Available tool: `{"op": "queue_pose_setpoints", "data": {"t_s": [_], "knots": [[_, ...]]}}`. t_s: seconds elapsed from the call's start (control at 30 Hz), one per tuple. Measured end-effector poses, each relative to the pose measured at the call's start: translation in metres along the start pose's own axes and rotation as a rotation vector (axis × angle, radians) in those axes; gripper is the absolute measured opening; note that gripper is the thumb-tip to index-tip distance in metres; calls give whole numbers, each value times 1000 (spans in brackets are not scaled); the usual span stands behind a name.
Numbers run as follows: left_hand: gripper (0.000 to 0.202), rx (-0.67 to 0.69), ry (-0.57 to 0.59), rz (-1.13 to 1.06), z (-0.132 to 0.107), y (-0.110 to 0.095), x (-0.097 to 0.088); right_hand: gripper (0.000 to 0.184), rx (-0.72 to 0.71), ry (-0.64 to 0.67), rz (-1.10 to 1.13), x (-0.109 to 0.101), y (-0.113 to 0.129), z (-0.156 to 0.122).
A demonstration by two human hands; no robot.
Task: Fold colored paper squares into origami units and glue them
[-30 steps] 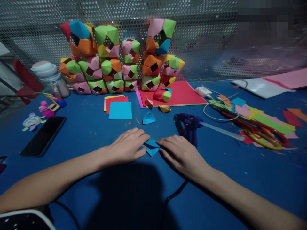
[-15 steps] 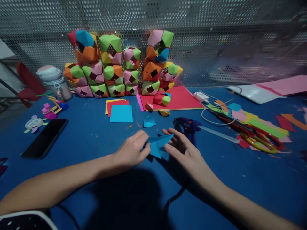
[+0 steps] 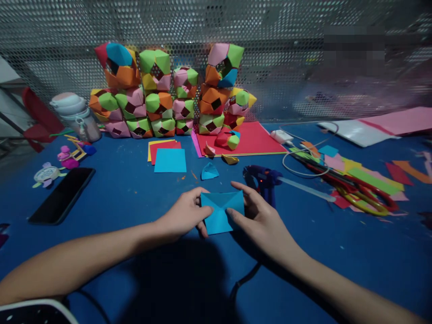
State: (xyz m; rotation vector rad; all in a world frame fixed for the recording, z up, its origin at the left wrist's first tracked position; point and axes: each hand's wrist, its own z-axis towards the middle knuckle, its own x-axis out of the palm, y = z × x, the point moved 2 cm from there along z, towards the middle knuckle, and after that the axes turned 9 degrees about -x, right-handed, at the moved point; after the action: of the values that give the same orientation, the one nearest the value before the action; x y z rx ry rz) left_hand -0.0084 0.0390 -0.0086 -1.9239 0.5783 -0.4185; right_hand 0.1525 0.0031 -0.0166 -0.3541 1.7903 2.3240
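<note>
A blue paper square [image 3: 221,211] with diagonal creases is held up between both my hands, just above the blue table [image 3: 135,189]. My left hand [image 3: 184,213] pinches its left edge with thumb and fingers. My right hand [image 3: 261,216] grips its right side, thumb on the front. A small folded blue piece [image 3: 209,171] lies on the table just beyond the sheet. A stack of square sheets with a blue one on top [image 3: 170,159] lies farther back to the left.
Colourful paper cube modules [image 3: 168,90] are piled against a perforated metal screen. Red sheets [image 3: 249,137], a blue glue gun [image 3: 265,180], scissors [image 3: 364,193], paper scraps and a cable lie to the right. A black phone [image 3: 62,194] and a jar [image 3: 76,114] stand at left.
The blue paper, pressed flat and small under both hands a second ago, was lifted and opened out into a creased square now held between both hands.
</note>
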Motion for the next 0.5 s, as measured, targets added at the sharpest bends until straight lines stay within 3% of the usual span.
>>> {"op": "queue_pose_setpoints", "data": {"t_s": [0.17,0.37,0.5], "knots": [[19,-19,18,-62,-1,0,1,49,-50,3,-94,0,3,-1],[20,-32,36,-214,0,3,4,53,-77,-25,33,1,3,-4],[20,-32,2,-180,0,5,3,51,-97,-40,-5,2,3,-4]]}}
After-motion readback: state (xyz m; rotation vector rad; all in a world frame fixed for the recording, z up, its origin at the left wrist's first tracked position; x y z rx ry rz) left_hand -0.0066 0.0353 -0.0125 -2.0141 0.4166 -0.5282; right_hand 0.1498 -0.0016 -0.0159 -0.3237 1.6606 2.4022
